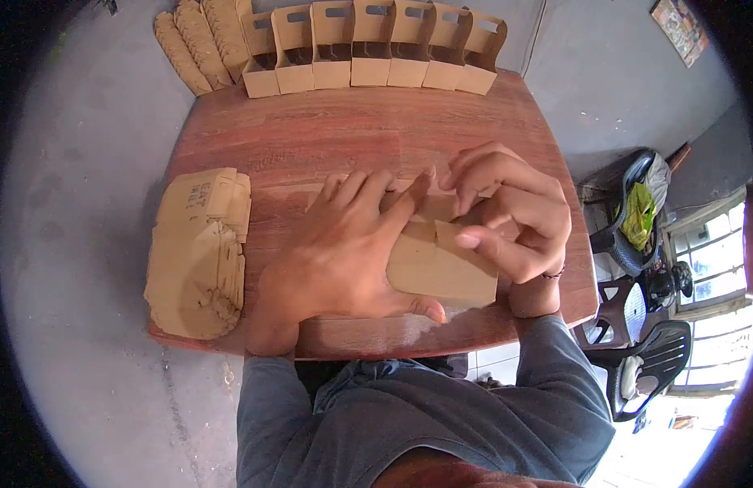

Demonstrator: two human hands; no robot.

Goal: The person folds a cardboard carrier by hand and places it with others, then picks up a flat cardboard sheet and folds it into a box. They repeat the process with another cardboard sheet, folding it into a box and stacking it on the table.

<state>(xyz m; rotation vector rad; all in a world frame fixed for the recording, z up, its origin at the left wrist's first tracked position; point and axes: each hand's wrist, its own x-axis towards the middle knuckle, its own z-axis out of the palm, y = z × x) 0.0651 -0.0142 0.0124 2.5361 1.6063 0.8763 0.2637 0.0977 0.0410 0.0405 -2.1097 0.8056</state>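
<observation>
A brown cardboard carrier blank [441, 272] lies on the table in front of me, partly hidden under my hands. My left hand [344, 244] is spread across its left side, fingers pointing away from me and thumb stretched out along the near edge. Over the right part of the cardboard, my right hand [515, 211] is curved, with thumb and fingertips apart. Its thumb is close to a small raised flap; whether it touches the flap is hard to see.
At the table's [311, 130] far edge stands a row of several folded carriers [332, 73] with handle holes. Stacked cardboard pieces [202, 45] lean beside them. A pile of flat blanks [185, 268] lies at left. Chairs [657, 358] stand to the right.
</observation>
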